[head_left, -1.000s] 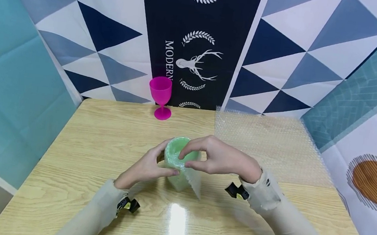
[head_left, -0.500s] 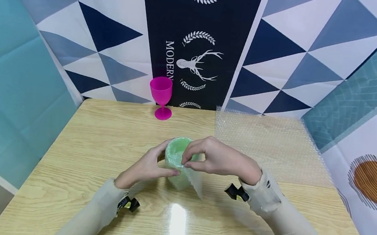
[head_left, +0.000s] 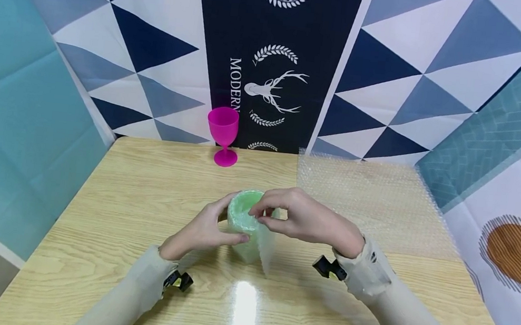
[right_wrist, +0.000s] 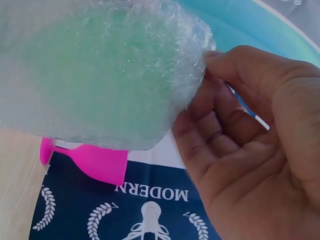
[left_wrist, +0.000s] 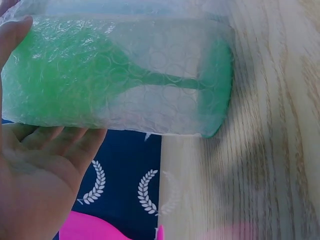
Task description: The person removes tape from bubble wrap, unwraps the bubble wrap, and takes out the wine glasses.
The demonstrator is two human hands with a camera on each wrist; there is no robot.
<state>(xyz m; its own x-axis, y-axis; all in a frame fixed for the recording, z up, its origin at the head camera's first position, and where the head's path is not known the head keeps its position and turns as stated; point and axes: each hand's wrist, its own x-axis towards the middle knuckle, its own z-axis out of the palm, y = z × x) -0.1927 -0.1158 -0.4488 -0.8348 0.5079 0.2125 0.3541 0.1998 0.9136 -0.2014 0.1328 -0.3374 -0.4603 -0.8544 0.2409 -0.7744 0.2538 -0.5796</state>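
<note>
A green goblet stands upright on the table, wrapped in clear bubble wrap; its stem and base show through the layers in the left wrist view. My left hand grips the wrapped bowl from the left, thumb at the front and fingers around the far side. At the rim, my right hand pinches the wrap's upper edge between thumb and forefinger; the right wrist view shows this pinch at the crinkled edge. A loose flap of the wrap hangs down at the goblet's front right.
A pink goblet stands upright at the table's back edge, left of the middle. Another bubble wrap sheet lies flat at the back right. Patterned cloths hang behind and on both sides of the wooden table.
My right fingers have shifted slightly at the rim, and the loose flap has swung a little left. My left hand and the wrapped goblet stay where they were.
</note>
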